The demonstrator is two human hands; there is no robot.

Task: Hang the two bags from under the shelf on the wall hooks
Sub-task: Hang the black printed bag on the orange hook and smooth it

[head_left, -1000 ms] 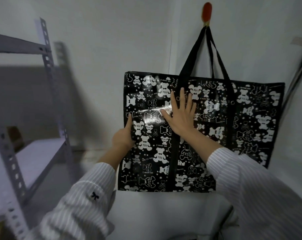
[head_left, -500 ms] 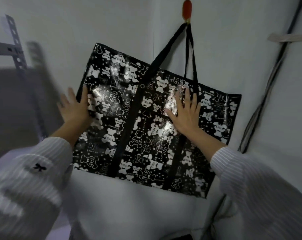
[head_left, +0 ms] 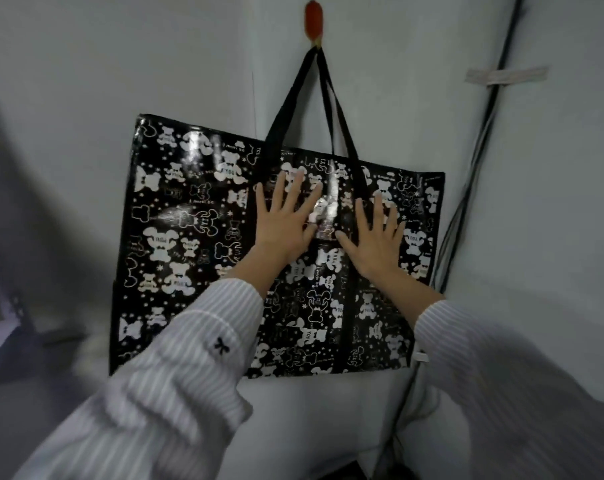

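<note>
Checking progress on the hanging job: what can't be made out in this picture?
- Second bag: nowhere in the head view.
- Grey metal shelf: head view, blurred and cut by the left edge.
- Red-tipped wall hook: head view, blurred; the black straps cover its catch.
- Glossy black bear-print bag: head view, partly hidden by the flat left hand, right hand and striped sleeves.

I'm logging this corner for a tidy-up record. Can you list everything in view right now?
wall: one, white, behind everything
hook: one, orange-red, top of the wall
bag: one, black with white bear print, hanging flat against the wall
straps: two, black, looped over the hook
cables: several, black, running down right of the bag
tape: one strip, pale, across the cables
shelf: one, grey, far left, blurred
sleeves: two, white striped, bottom
left hand: one, flat on the bag
right hand: one, flat on the bag
</note>
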